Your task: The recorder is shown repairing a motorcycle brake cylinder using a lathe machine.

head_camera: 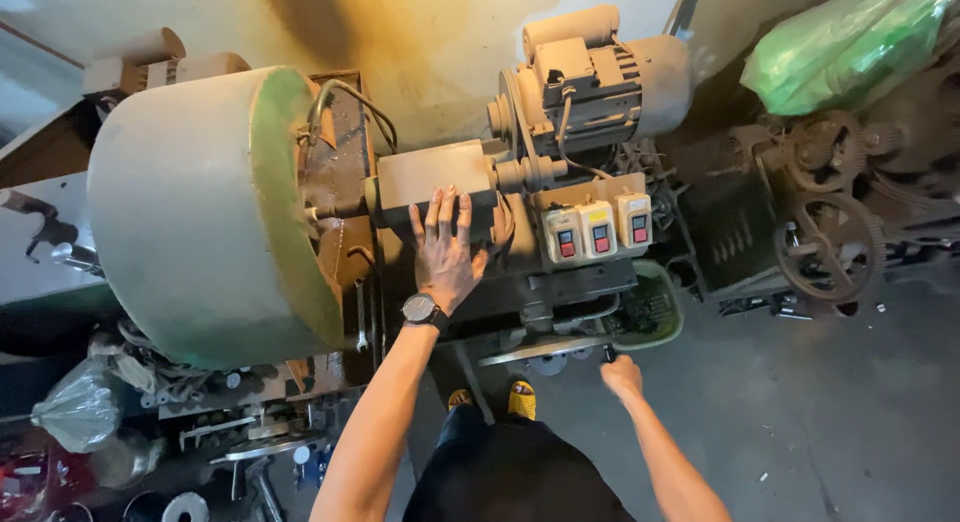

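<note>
My left hand [445, 252] lies flat, fingers spread, on the machine housing [440, 177] near the switch boxes [598, 227], bracing me. My right hand [622, 374] is closed around a dark lever handle [607, 353] by the machine's front edge.

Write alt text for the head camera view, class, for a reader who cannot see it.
A person's left hand lies flat on a workshop machine, while the right hand grips a dark lever at its front. A large drum sits to the left, with three switch boxes and a motor to the right.
</note>
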